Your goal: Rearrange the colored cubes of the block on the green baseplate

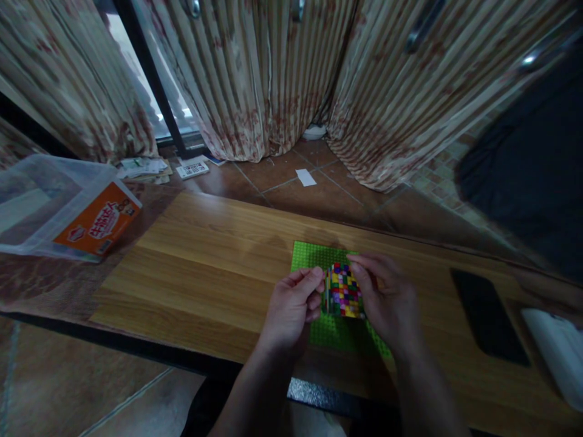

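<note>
A small block of many-coloured studded bricks (pixel 344 291) stands on a bright green baseplate (pixel 314 255) on the wooden table (pixel 204 267). My left hand (pixel 291 309) grips the block's left side with curled fingers. Over the block's right side and top my right hand (pixel 387 303) curls its fingers. Both hands hold it just above the plate; the block's underside is hidden.
A black phone (pixel 487 318) lies flat to the right, a white object (pixel 555 352) beyond it at the table's right edge. A clear plastic box with an orange packet (pixel 98 221) sits far left. Striped curtains (pixel 273 73) hang behind; papers (pixel 191 169) lie on the tiled floor.
</note>
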`<state>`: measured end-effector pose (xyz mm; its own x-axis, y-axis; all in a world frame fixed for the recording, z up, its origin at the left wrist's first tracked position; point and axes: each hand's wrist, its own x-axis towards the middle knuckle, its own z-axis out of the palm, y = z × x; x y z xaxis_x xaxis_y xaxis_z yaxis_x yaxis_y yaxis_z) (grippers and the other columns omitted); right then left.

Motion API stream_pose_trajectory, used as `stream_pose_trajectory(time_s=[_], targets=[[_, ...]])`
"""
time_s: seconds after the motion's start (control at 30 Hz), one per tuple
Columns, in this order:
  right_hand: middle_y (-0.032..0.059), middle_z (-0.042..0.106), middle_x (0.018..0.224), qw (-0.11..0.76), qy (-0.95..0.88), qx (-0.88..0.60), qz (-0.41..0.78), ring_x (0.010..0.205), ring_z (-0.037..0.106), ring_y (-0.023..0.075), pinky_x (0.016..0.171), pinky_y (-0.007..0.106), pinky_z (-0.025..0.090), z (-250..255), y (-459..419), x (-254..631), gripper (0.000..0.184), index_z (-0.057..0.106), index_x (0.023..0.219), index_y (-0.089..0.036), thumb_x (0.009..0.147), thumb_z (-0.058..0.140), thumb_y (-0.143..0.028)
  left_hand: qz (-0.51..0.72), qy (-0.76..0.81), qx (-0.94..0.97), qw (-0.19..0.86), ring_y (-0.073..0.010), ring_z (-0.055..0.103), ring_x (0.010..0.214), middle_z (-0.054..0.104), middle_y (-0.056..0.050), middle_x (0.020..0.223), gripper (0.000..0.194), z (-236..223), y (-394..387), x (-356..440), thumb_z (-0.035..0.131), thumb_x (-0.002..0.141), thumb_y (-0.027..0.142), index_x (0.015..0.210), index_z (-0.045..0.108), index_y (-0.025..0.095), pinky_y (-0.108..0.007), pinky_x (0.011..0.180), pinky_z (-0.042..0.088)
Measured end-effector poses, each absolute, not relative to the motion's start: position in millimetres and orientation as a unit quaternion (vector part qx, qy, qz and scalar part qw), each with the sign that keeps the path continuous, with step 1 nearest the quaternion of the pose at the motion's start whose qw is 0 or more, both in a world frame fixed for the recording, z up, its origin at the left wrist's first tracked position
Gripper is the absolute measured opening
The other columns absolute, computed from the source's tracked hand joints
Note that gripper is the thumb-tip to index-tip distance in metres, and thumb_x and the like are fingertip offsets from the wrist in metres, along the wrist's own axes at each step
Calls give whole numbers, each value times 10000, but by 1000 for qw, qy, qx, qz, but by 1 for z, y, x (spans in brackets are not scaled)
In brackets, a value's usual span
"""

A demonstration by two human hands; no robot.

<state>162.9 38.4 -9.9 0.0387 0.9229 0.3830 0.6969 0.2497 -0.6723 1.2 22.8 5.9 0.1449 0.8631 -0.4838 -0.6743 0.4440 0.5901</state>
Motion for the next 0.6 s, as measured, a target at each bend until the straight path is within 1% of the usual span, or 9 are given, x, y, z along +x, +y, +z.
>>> stream_pose_trajectory(time_s=[0.2,0.33,0.5,0.6], targets=[[69,721,1010,351,-710,-591,148,997,612,262,906,453,471,-8,45,160,242,780,967,-268,938,574,-392,512,400,120,751,0,311,427,500,50,626,377,4,23,0,869,604,384,707,626,115,-156,375,154],[61,727,980,355,-700,-595,175,971,618,254,902,445,464,-11,47,159,217,784,921,-266,921,600,-380,517,404,118,745,3,312,425,512,46,634,380,5,22,-1,870,597,378,706,624,111,-153,376,158],[51,737,951,359,-689,-599,192,941,630,245,890,444,462,-11,48,156,211,779,866,-269,915,599,-369,513,409,114,746,-4,329,425,518,44,628,423,8,23,-1,892,548,397,696,615,114,-157,372,164],[49,739,937,360,-687,-600,195,928,636,241,880,438,466,-10,49,155,217,775,853,-265,915,593,-366,516,407,112,745,-1,329,429,525,42,641,418,7,23,0,893,555,388,712,621,111,-153,371,164]])
